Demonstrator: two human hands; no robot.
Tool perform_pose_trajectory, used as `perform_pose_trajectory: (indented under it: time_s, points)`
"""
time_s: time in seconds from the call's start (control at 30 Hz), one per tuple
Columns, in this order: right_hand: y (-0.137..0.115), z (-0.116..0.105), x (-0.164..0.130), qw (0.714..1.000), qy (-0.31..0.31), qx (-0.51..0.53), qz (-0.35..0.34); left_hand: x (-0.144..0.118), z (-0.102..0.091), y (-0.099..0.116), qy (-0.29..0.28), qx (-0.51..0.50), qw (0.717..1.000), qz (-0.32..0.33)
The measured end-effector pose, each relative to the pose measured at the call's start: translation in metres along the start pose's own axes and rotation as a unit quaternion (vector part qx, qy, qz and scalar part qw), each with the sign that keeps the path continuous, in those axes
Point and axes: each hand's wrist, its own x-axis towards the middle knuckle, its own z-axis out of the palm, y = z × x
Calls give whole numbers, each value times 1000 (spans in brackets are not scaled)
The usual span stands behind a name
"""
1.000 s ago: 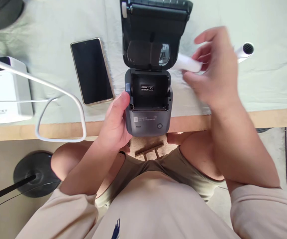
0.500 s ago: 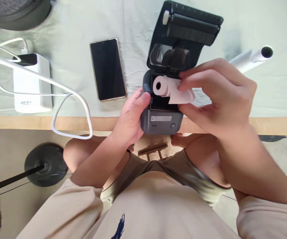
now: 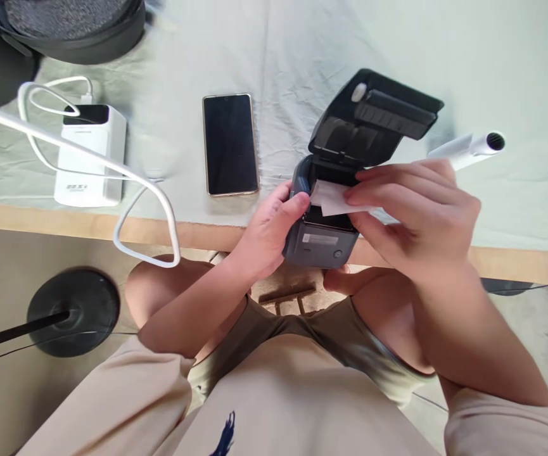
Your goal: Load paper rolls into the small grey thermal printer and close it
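A small dark grey label printer [image 3: 318,247] is tilted at the table's front edge with its lid [image 3: 378,117] swung up. My left hand [image 3: 274,234] grips its left side, thumb along the upper rim. Inside the paper bay lies a white paper roll [image 3: 335,197], its loose end hanging toward the front. My right hand [image 3: 411,212] pinches the roll's right part between thumb and fingers, covering that end. The roll's round left end now sits hidden behind the bay's left wall.
A phone [image 3: 230,144] lies left of the printer. Farther left are a white power bank [image 3: 88,161] with a looped white cable [image 3: 169,218] and a black bag [image 3: 88,38]. Behind my right hand lies another white roll [image 3: 468,151]. Below stands a black round base [image 3: 76,310].
The paper roll has moved down into the printer's bay, so its round end no longer shows. The view has shifted, and the printer is tilted differently.
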Motion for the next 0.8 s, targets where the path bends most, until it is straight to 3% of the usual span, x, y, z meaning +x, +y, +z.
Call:
perform_pose_trajectory:
  time_s: [0.07, 0.27, 0.37, 0.47, 0.53, 0.67, 0.8]
  points:
    - [-8, 3, 1, 999, 26, 10, -20, 1, 1, 3, 5, -28, 999, -20]
    - [-20, 12, -1, 998, 8, 48, -45, 0, -3, 8, -13, -36, 999, -21]
    - [-13, 19, -3, 988, 108, 106, 24, -2, -5, 10, -3, -6, 999, -37]
    - [0, 30, -6, 955, 204, 161, 146, -3, -5, 12, -9, 20, 999, -43]
    - [12, 35, -9, 940, 179, 207, 202, -3, -5, 12, -11, 37, 998, -44]
    - [30, 39, -15, 929, 123, 250, 245, -2, -7, 12, -19, 56, 997, -49]
    - [31, 42, -20, 909, 96, 279, 294, -2, -9, 10, -11, 52, 998, -35]
